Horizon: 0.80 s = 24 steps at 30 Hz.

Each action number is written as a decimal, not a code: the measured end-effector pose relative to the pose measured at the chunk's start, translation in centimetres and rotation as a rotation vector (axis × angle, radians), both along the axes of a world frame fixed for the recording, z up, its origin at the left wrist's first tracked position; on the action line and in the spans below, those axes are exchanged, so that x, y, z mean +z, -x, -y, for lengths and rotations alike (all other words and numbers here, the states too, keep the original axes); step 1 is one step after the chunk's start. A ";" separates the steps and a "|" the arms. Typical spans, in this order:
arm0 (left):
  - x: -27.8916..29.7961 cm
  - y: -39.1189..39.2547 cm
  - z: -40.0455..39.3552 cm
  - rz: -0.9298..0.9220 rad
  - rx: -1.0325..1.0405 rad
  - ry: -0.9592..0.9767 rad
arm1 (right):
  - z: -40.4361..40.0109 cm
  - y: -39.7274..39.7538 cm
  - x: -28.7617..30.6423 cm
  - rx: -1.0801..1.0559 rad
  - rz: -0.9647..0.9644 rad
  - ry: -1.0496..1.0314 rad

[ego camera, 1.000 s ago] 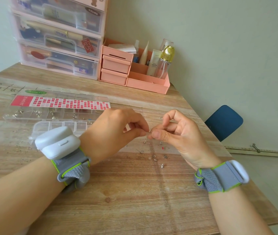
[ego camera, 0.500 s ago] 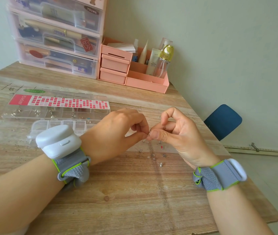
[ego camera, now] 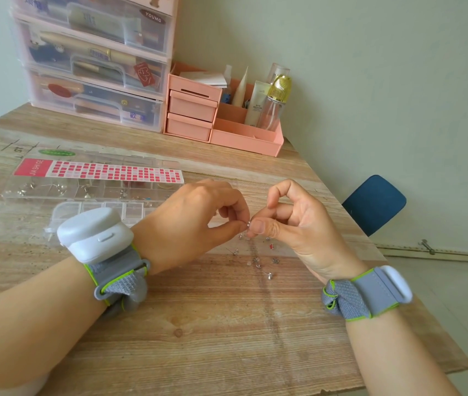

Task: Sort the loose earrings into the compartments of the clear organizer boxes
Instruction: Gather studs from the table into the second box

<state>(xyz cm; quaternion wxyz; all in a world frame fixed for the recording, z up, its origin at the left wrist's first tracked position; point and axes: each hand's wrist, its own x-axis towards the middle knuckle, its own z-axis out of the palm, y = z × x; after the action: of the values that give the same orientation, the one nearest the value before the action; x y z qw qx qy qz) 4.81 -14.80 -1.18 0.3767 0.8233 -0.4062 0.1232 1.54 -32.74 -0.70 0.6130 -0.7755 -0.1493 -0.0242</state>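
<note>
My left hand [ego camera: 195,221] and my right hand [ego camera: 295,224] meet fingertip to fingertip above the table, both pinching one tiny silver stud earring [ego camera: 248,224]. Several loose earrings [ego camera: 258,257] lie scattered on the wood just below the hands, one of them red [ego camera: 271,246]. A long clear organizer box [ego camera: 90,184] with a pink-squared label lies at the left, several studs in its compartments. A smaller clear organizer box [ego camera: 98,210] sits in front of it, partly hidden by my left wrist.
Pink-framed clear drawers [ego camera: 92,61] stand at the back left. A salmon desk organizer [ego camera: 221,118] with bottles and tubes sits beside them. The table's right edge [ego camera: 392,270] runs diagonally, with a blue chair [ego camera: 374,204] beyond it.
Both hands stayed together on the earring. The fingertips shifted slightly as they worked it, and my right index finger lifted into a higher arch.
</note>
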 end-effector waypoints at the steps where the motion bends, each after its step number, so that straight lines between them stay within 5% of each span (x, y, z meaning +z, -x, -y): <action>1: 0.0 0.0 0.0 -0.001 -0.003 0.002 | 0.0 0.0 0.0 -0.002 0.001 0.004; 14: 0.1 -0.1 -0.3 -0.012 0.063 0.046 | 0.6 -0.2 0.2 -0.166 0.112 -0.037; 24: 0.0 -0.2 -0.4 -0.179 0.149 0.156 | 1.4 -0.9 -1.3 -0.392 0.091 0.614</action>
<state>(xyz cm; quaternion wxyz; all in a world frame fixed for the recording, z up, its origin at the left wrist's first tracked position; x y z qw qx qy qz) 5.02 -14.41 -1.17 0.4640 0.8272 -0.2980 0.1078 2.42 -34.16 -2.00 0.3279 -0.9354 -0.0251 -0.1298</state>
